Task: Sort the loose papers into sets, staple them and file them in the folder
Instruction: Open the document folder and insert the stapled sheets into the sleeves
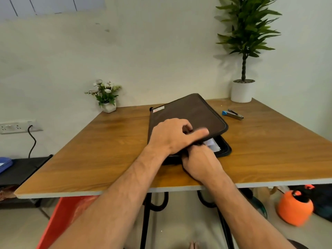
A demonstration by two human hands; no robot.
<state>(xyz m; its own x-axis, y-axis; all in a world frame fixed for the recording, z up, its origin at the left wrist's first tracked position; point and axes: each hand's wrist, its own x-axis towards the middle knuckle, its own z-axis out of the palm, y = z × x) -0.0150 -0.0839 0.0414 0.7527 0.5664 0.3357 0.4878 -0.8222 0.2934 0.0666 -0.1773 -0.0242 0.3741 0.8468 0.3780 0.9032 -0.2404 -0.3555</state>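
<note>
- While its brown lid sits partly raised, the zip folder [188,114] lies near the middle of the wooden table [89,159], its long axis running from the near edge toward the far wall, slightly angled, with the spine side to the left and the open mouth facing right and toward the camera.
- White papers [212,143] show in the gap at the folder's near right corner, lying inside on the black lower half.
- On the lid, the left hand [172,135] presses down near the front edge, forefinger stretched out to the right, remaining fingers curled under against the cover.
- Just below it, the right hand [201,164] sits at the folder's near edge with fingers tucked in at the opening; what they hold cannot be told, as the left hand hides them.
- To the right of the folder and apart from it, a blue-ended stapler [232,114] lies on the table, its length running left to right.
- At the far right corner stands a tall green plant in a white pot [241,91]; at the far left corner, a small flower pot [108,106].
- Below the table's right side, an orange object [294,209] rests on the floor.
</note>
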